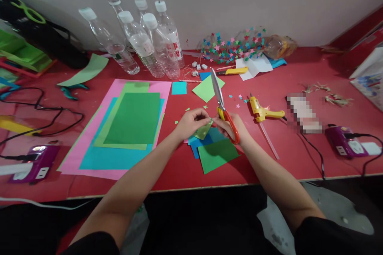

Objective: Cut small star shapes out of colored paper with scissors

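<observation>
Light-green paper piece [204, 130] hangs just under the fingertips of the left hand [191, 123], and I see that thumb and forefinger pinched closed on its upper edge. The right hand [239, 122] meets it there, its thumb and forefinger tips brought together at the same corner; whether they also grip the paper I cannot tell. Its other fingers are curled about the handles of the scissors [220, 101], whose blades lie together and point away beyond the fingertips.

Directly below the fingers I have overlapping blue paper [194, 147] and a dark-green sheet [220, 155] on the red tabletop [179, 179]. Just beyond the fingertips lie a light-green square [208, 89] and, left of it, a small blue square [179, 88]. Loose stars [238, 106] are scattered ahead and to the right, near the yellow glue gun [260, 112].

Left of the left fingers I see a layered stack of sheets [131, 119], dark green on top, pink underneath. Farther ahead of the hands come a yellow cutter [237, 71], upright clear bottles [166, 55] to the left, and a cluster of coloured stars [233, 48] by the wall.
</observation>
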Demonstrator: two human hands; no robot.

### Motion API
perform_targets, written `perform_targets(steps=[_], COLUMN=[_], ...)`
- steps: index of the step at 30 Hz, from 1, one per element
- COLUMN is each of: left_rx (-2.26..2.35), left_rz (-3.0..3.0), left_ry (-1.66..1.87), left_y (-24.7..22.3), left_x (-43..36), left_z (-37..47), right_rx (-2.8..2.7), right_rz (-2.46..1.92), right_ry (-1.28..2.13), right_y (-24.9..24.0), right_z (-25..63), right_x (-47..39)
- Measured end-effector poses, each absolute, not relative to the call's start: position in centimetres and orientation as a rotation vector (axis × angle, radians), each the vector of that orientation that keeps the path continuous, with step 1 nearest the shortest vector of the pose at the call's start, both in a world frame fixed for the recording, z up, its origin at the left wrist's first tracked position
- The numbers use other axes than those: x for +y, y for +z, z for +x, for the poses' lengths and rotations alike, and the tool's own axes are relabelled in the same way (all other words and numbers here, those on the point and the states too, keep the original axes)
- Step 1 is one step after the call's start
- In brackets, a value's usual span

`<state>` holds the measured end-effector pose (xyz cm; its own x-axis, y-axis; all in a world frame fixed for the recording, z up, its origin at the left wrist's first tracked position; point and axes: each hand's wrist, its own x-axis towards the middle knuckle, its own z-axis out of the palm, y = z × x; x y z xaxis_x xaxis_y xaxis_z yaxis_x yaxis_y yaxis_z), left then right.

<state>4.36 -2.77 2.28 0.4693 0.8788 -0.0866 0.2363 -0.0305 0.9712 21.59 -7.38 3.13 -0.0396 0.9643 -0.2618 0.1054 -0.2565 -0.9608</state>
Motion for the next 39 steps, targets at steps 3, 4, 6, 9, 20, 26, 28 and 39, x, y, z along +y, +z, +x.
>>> perform_targets(steps=[3, 4, 6, 9, 20, 26, 28, 39], left_rx=[1.188, 1.232, 1.252, 1.261, 1.290, 1.217, 1.126, 0.911], left_rz=[1.675, 1.740, 1.895, 2.159, 2.365, 2.113, 1.894, 1.262], left_ry=[0.699, 0.693, 0.626, 0.559, 0.287, 0.462, 0.565, 0.795], left_y=[1.9, 1.5, 0.8, -0.1, 0.5, 0.1, 0.2, 1.8], left_x=[-0.9, -0.2, 1.1, 2.4, -1.5, -2.3, -2.3, -1.6], left_z=[4.8, 5.0, 5.5, 5.8, 2.4, 3.1, 2.9, 1.7], right_rx=[-1.211, -1.216, -1.221, -1.230, -1.293, -1.456, -1.478, -1.416], right_rz=[-1.534, -1.529, -1.521, -1.499, -1.629, -1.765, -1.794, -1.603], right_ry=[1.191, 1.172, 1.159, 1.166, 1.115, 0.995, 0.944, 1.180], right_y=[3.0, 3.0, 3.0, 3.2, 2.5, 1.4, 1.3, 4.1], right_z=[22.2, 22.4, 22.7, 22.8, 22.3, 21.9, 21.9, 21.6], right_x=[-6.9, -6.8, -6.6, -6.6, -6.7, -6.2, -5.9, -7.2])
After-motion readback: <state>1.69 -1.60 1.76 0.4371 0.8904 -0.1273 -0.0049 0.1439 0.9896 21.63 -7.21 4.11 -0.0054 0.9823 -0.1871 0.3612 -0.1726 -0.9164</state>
